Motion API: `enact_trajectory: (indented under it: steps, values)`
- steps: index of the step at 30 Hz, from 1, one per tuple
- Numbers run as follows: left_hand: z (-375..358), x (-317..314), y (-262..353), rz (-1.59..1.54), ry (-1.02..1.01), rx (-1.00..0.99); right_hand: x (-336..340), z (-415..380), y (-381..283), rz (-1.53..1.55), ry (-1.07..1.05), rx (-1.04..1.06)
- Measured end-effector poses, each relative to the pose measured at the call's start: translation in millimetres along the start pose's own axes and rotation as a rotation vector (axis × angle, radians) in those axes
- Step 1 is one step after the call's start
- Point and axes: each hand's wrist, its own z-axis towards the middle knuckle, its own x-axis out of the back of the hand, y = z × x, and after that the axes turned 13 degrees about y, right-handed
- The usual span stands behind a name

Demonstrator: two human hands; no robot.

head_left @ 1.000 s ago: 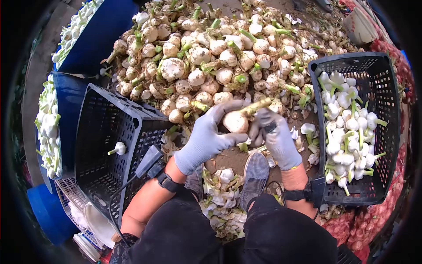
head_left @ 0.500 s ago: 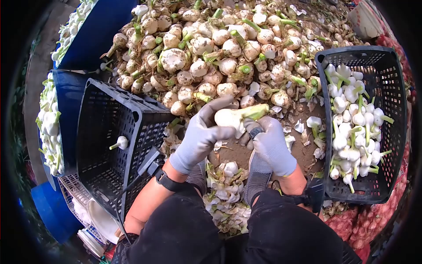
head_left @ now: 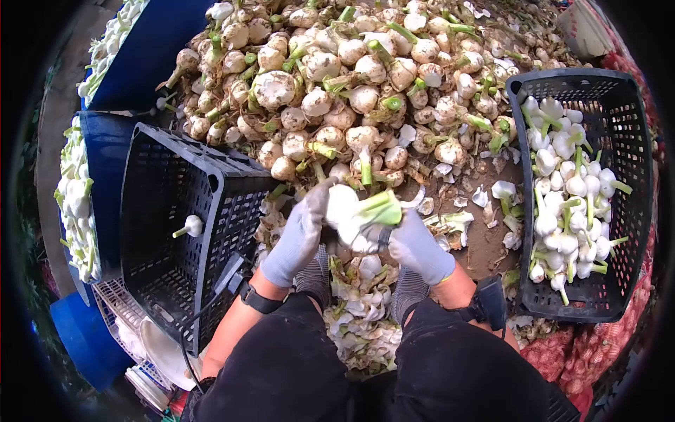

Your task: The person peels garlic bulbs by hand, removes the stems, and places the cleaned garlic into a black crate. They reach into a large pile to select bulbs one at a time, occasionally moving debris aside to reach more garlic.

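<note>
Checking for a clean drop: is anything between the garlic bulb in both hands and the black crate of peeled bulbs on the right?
Nothing visible blocks it. The garlic bulb sits in the left hand and right hand; only low peel scraps lie before the open-topped black crate.

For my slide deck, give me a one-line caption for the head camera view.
Gloved left hand and right hand grip a peeled garlic bulb between two black crates, before a heap of unpeeled garlic.
</note>
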Motion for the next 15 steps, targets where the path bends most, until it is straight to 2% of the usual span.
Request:
enact_trajectory:
  steps: [2,3,6,7,8,10,11,12,13,14,15]
  values:
    - [-3.7,-2.4,-6.6,0.071,0.182,-0.016,-1.9,-8.1,-2.6,0.004,-0.089,-0.043]
    - [-7.9,-1.9,-5.2,0.196,0.2,-0.144,-1.0,-4.7,6.2,-0.001,-0.089,-0.046]
    - [-8.2,-8.0,2.0,0.461,-0.058,-0.512,1.1,4.2,25.7,-0.104,-0.003,0.045]
    - [-14.5,-19.5,10.0,0.207,-0.059,-0.229,1.8,-1.2,16.4,-0.15,-0.071,0.12]
    - [-14.8,-14.8,5.9,0.209,-0.056,-0.226,3.7,-4.3,11.3,-0.194,-0.138,0.198]
    - [-11.0,-3.7,-5.6,-0.233,-0.101,0.363,14.9,-0.7,24.5,-0.196,-0.091,0.151]
    - [-12.7,-8.4,-7.4,-0.243,-0.036,0.277,21.6,2.5,33.4,-0.203,-0.047,0.103]
    - [-13.1,-5.6,-5.7,-0.244,-0.032,0.279,21.0,2.7,30.2,-0.208,-0.008,0.051]
    - [-14.5,-0.9,-1.9,-0.28,-0.08,0.323,26.6,2.7,23.7,-0.357,0.06,0.095]
    - [-17.2,3.8,0.1,-0.315,-0.132,0.367,29.3,3.1,18.5,-0.623,0.215,0.142]
    - [-19.0,6.6,-0.5,-0.198,-0.185,0.126,32.3,1.6,19.1,-0.706,0.212,0.153]
